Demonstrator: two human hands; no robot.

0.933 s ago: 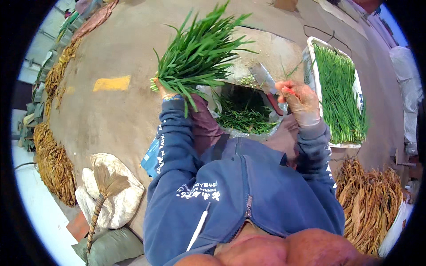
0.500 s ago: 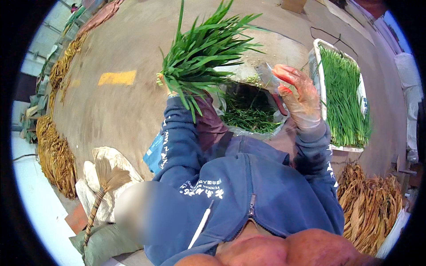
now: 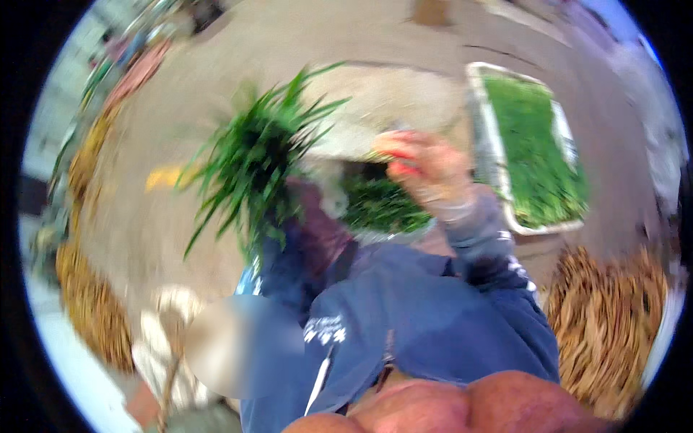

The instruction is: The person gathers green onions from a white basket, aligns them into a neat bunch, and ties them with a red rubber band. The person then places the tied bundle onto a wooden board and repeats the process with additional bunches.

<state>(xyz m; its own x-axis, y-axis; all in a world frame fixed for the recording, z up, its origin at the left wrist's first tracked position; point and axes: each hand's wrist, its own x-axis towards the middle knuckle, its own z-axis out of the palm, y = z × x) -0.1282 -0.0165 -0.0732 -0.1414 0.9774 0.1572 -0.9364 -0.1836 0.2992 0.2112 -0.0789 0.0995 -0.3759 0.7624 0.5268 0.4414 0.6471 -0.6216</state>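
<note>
A thick bunch of long, flat green leaves, like Chinese chives [image 3: 260,155], hangs from my left hand. That hand is hidden behind the leaves, and its blue sleeve [image 3: 278,252] runs up to them. My right hand [image 3: 429,169], in a thin clear glove, hovers at the near edge of a pale board [image 3: 390,86], with its fingers bent and smeared by motion. A small grey shape, perhaps part of a blade [image 3: 397,125], shows just beyond its fingertips. Below the hand, loose green leaves [image 3: 386,206] lie in an opening lined with clear plastic.
To the right, a white plastic crate [image 3: 505,209] is packed with green leaves [image 3: 530,144]. Bundles of dried brown leaves [image 3: 603,325] stand at the lower right, more dried bundles [image 3: 90,303] at the left. A broom [image 3: 172,361] leans on pale sacks [image 3: 148,339].
The bunch has swung left and down, and its leaf tips now fan downward as well. My right hand has moved left, over where a red-handled blade showed. The whole view has shifted and blurred.
</note>
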